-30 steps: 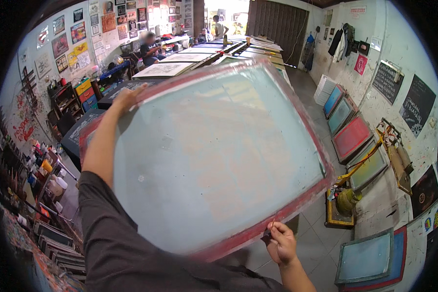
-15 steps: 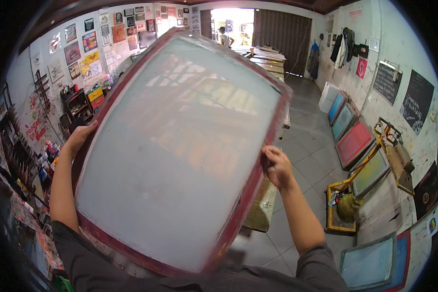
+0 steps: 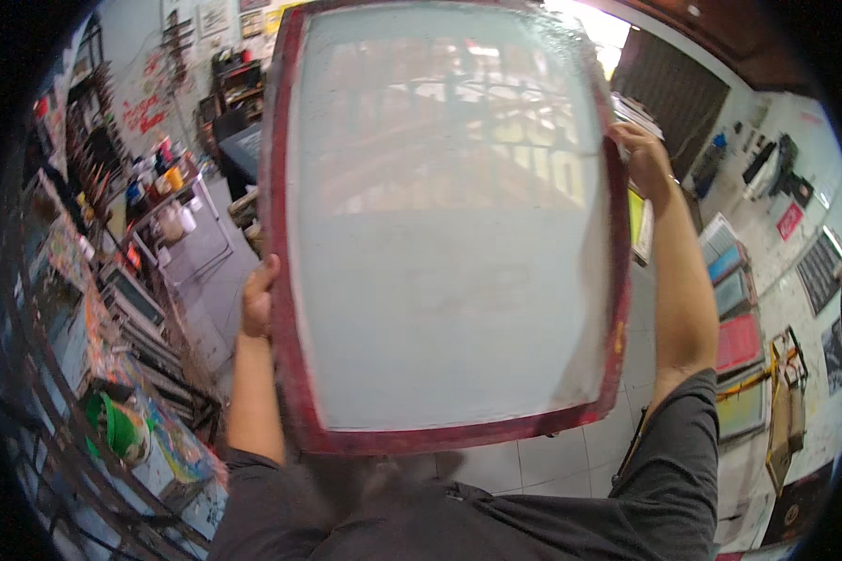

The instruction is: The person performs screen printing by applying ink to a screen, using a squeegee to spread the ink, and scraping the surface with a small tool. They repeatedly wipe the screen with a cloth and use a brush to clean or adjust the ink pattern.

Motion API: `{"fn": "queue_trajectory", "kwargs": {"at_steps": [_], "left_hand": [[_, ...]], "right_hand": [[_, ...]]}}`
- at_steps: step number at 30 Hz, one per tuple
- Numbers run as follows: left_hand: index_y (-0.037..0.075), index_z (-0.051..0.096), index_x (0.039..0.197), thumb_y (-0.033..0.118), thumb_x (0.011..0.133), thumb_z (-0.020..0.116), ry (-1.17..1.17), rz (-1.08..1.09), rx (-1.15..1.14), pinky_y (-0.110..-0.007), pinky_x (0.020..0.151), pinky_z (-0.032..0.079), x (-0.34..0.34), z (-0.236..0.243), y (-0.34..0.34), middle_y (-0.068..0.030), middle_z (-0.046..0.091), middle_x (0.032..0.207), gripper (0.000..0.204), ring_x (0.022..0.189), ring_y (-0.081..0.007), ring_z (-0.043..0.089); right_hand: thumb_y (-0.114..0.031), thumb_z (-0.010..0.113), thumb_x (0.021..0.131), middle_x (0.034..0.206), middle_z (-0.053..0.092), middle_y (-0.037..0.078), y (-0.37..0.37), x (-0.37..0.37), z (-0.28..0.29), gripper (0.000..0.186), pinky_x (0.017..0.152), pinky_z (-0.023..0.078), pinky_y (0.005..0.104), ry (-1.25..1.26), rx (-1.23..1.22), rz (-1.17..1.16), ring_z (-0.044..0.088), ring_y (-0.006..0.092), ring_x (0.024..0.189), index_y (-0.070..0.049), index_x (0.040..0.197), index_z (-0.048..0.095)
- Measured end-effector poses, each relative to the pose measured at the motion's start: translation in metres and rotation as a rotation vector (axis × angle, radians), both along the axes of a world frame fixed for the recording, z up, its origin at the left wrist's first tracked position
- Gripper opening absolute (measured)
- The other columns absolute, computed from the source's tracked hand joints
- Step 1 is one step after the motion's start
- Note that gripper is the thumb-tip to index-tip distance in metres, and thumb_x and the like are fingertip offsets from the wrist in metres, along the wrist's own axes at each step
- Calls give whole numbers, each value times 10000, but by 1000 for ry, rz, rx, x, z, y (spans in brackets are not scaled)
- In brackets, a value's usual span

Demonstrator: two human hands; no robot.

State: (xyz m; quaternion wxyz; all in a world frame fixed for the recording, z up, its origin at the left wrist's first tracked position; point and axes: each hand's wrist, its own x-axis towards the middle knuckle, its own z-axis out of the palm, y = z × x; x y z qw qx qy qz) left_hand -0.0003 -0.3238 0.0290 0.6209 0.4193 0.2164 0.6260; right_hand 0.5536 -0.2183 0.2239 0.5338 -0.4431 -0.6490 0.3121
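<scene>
A large screen-printing frame (image 3: 444,243) with a dark red border and a pale blue-grey, translucent mesh is held up in front of me, roughly upright. My left hand (image 3: 257,297) grips its left edge below the middle, and my right hand (image 3: 641,154) grips the right edge higher up. Light and faint blurred shapes show across the mesh. The backs of both hands are partly visible; their fingertips are partly hidden at the border.
At the left stand a cluttered bench with bottles (image 3: 166,178), a green bucket (image 3: 112,421) and stacked frames (image 3: 136,299). Coloured frames (image 3: 734,341) and a yellow metal rig (image 3: 781,402) lean along the right wall. Tiled floor (image 3: 552,463) shows below.
The frame has gone from tilted and slanting to nearly upright and straight, rising higher. My right hand has moved up its edge's side of the picture. The view has turned leftward.
</scene>
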Motion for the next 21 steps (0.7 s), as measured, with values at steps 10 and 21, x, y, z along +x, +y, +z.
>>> {"fn": "queue_trajectory", "kwargs": {"at_steps": [10,21], "left_hand": [[12,648,1021,164,846,599,-169,316,12,-264,876,414,93,-12,-39,-56,632,1067,237,963,-136,578],[-9,664,839,185,798,584,-328,475,-219,-280,830,425,114,-82,-20,-43,632,847,213,837,-150,583]], "right_hand": [[-187,580,899,1072,587,22,-120,72,-61,211,765,420,275,-215,158,-613,533,111,932,-49,1051,628],[-199,571,923,1125,603,24,-262,85,-138,250,778,445,287,149,-116,-701,560,129,984,-63,1130,602]]}}
